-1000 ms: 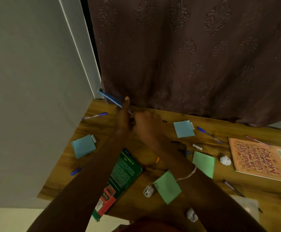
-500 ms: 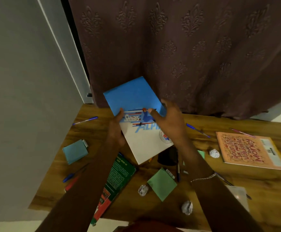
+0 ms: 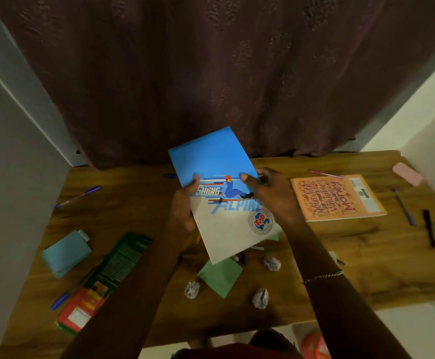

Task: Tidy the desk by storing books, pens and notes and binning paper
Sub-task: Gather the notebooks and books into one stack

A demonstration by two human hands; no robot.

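Observation:
Both hands hold a blue-and-white skiing notebook (image 3: 219, 161) tilted above the middle of the wooden desk (image 3: 366, 255). My left hand (image 3: 184, 206) grips its left edge with the thumb on the cover. My right hand (image 3: 271, 193) grips its right edge the same way. An orange book (image 3: 337, 198) lies flat to the right. A green book (image 3: 112, 268) lies at the left under my forearm. Green sticky notes (image 3: 220, 277), a blue note pad (image 3: 66, 253), three crumpled paper balls (image 3: 260, 297) and several pens (image 3: 79, 196) are scattered about.
A dark curtain (image 3: 211, 73) hangs behind the desk, with grey walls on either side. A pink eraser (image 3: 407, 173) sits at the far right corner. A black pen (image 3: 429, 228) and a purple pen (image 3: 403, 207) lie at the right. An orange object (image 3: 315, 345) sits on the floor below.
The notebook came up from the desk's back edge into both hands and now sits further right and lower in view. The camera turned right, showing more of the desk's right side.

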